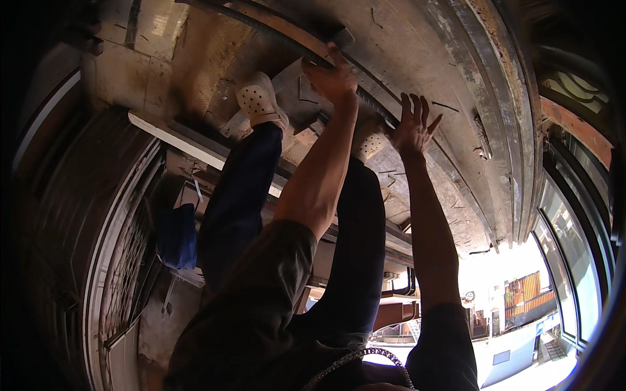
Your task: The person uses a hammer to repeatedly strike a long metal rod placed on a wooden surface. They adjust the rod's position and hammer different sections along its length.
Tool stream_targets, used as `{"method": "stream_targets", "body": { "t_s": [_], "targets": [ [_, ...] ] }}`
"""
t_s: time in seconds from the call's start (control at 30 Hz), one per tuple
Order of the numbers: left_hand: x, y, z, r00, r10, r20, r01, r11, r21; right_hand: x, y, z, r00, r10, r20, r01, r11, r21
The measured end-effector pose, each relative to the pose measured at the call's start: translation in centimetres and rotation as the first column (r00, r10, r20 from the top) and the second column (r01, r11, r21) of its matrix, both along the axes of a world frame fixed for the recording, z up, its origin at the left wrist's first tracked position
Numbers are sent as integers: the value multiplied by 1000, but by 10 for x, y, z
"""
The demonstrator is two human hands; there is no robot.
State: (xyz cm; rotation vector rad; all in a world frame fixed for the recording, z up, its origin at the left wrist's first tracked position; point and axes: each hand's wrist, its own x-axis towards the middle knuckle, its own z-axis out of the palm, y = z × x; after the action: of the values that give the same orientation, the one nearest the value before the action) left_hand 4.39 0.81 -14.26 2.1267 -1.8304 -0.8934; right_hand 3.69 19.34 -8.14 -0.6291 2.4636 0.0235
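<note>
A long, dark metal bar [276, 32] slants across the upper middle, from the top edge down to the right. My left hand [332, 79] lies over it, thumb on the far side and fingers curled on the near side. Between my two hands the bar [370, 104] looks ribbed. My right hand [413, 127] is open near the bar's lower stretch, fingers spread and pointing away from me. Its thumb side is close to the bar; whether they touch I cannot tell. Below my hands are my feet in pale perforated clogs, a left clog [259, 98] and a right clog [369, 141].
Long metal lengths [502, 124] run along the right side of the worn floor [398, 39]. A pale beam [179, 140] crosses behind my legs. Thin scraps [445, 107] are scattered about. At left hangs a dark blue bag-like item [177, 236] beside a brown shutter [78, 202].
</note>
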Motion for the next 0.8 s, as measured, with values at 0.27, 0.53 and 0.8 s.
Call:
{"method": "stream_targets", "body": {
  "t_s": [0.27,0.53,0.8],
  "targets": [
    [22,13,-57,995,-8,103,1,997,72,24,5,-115,994,-106,-7,103,979,-178],
    [54,2,-123,832,-196,-519,100,973,-208,31,5,-146,993,-114,-43,89,921,-380],
    [55,0,-53,960,-274,48,278,938,-205,48,3,-91,987,143,-74,-157,951,-265]
  ]
}}
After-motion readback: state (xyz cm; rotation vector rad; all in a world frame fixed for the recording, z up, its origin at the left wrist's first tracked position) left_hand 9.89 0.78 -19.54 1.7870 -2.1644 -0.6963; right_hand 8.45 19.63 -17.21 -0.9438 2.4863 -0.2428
